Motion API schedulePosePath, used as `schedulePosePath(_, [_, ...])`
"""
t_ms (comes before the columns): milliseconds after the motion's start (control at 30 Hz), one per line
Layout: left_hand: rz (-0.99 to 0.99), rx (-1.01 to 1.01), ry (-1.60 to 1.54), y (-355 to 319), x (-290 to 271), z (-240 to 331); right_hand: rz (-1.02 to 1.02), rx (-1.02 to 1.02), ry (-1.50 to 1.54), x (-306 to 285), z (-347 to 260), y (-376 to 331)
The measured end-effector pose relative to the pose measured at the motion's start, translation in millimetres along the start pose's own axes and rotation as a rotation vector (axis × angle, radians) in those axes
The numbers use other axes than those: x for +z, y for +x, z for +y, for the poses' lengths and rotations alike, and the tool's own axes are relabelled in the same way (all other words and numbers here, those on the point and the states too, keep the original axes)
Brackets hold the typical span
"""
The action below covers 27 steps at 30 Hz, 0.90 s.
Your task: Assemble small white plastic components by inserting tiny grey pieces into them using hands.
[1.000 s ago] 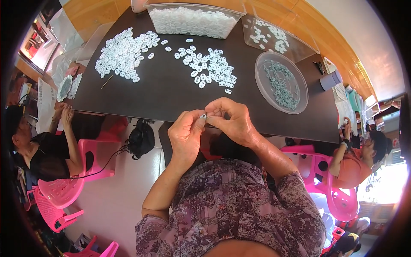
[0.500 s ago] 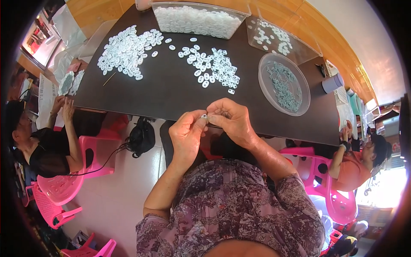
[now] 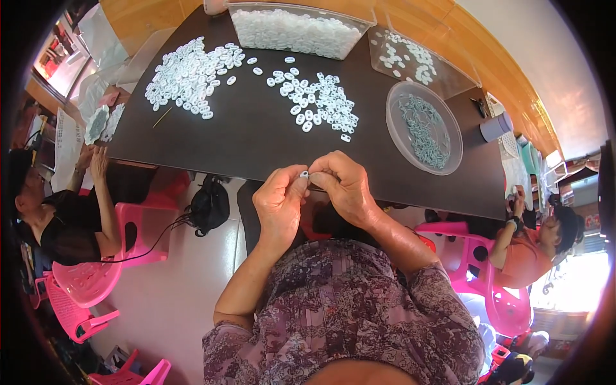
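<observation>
My left hand [image 3: 277, 202] pinches a small white oval plastic piece [image 3: 304, 174] between thumb and forefinger, just off the near table edge. My right hand [image 3: 344, 190] meets it there, its thumb and forefinger pressed together against the piece's right side. Whether anything smaller sits in the right fingertips is hidden. Beyond my hands lies a loose group of like white two-holed pieces [image 3: 326, 102]. A bigger heap of white oval pieces [image 3: 186, 78] spreads at the far left of the dark table [image 3: 237, 138]. To the right, a round clear tray [image 3: 394, 137] holds many small grey-green parts [image 3: 423, 131].
A clear bin [image 3: 296, 53] full of white pieces stands at the back. Right of it is a clear container [image 3: 452, 76] with scattered pieces. A lilac cup [image 3: 497, 126] stands at the right edge. Seated people [image 3: 70, 218] work at both sides, on pink chairs [image 3: 90, 282].
My right hand has shifted slightly left and down, its fingers curled in closer to the thumb. My left hand stays in place with the white piece.
</observation>
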<state>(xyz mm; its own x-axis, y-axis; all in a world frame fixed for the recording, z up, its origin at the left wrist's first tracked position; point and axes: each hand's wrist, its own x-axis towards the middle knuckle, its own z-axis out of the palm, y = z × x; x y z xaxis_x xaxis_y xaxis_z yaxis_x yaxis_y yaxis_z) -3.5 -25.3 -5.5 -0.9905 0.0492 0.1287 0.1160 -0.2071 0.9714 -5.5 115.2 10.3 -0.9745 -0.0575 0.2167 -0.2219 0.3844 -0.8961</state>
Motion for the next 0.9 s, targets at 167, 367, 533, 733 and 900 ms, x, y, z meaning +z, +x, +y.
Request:
schedulePosePath(167, [0.016, 0.139, 0.158, -2, 3, -7, 0.023, -0.124, -0.115, 6, 1, 0])
schedulePosePath(367, [0.028, 0.209, 0.267, 1, 4, -5, 0.008, -0.087, -0.102, 7, 5, 3])
schedulePosePath(533, [0.024, 0.125, 0.171, 7, 0, -7, -0.023, -0.013, -0.078, 5, 0, 9])
schedulePosePath(733, [0.084, -0.226, -0.325, 18, -12, -6, 0.068, -0.263, -0.353, -14, 3, 41])
schedulePosePath(900, [0.081, -0.215, -0.317, 24, -14, -2, 0.154, -0.544, -0.635, -19, 33, 70])
